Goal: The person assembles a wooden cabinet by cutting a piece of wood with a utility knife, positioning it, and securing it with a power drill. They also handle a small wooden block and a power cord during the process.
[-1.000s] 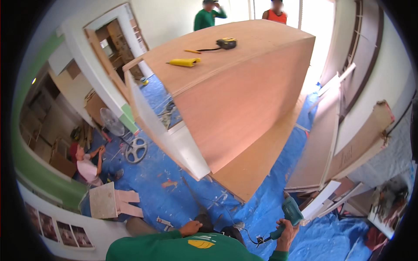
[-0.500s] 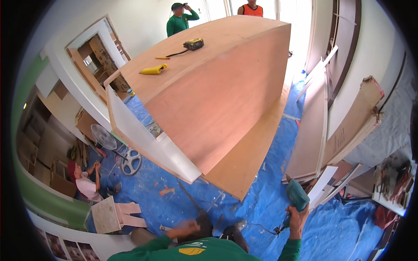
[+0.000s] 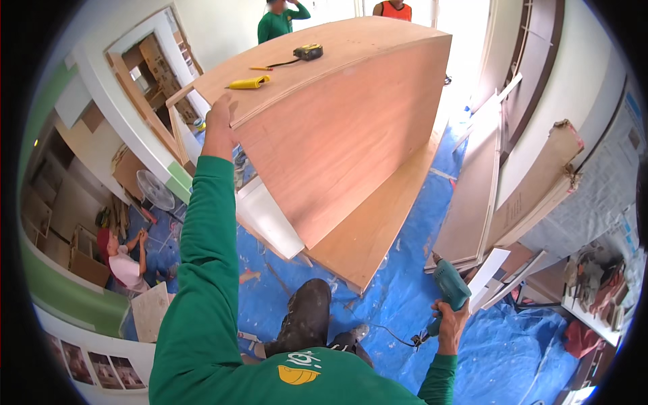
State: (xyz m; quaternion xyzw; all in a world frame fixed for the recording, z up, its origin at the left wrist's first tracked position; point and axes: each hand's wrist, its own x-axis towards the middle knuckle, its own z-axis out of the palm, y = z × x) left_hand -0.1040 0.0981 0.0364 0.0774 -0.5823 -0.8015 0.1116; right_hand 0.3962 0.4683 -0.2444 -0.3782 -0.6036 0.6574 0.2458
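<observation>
My left arm reaches forward, and my left hand (image 3: 220, 127) grips the near left corner of a large plywood cabinet (image 3: 344, 128); some of its fingers are hidden at the edge. On the cabinet's top lie a yellow-black tape measure (image 3: 308, 52) with its strap, a pencil (image 3: 261, 68) and a yellow tool (image 3: 248, 83) that looks like a utility knife. Low on the right, my right hand (image 3: 452, 327) is wrapped round the handle of a teal power drill (image 3: 451, 283). The drill's bit points up and left, and its cord (image 3: 388, 331) trails toward my feet.
Blue sheeting (image 3: 405, 270) covers the floor. Long boards (image 3: 466, 216) lean along the right wall, beside scrap pieces (image 3: 496, 277). A fan (image 3: 155, 189) and a seated person (image 3: 128, 260) are at the left. Two people (image 3: 275, 25) stand behind the cabinet.
My left hand has come up from near my lap to the cabinet's corner. My right hand has shifted slightly left with the drill, and one leg has come further into view.
</observation>
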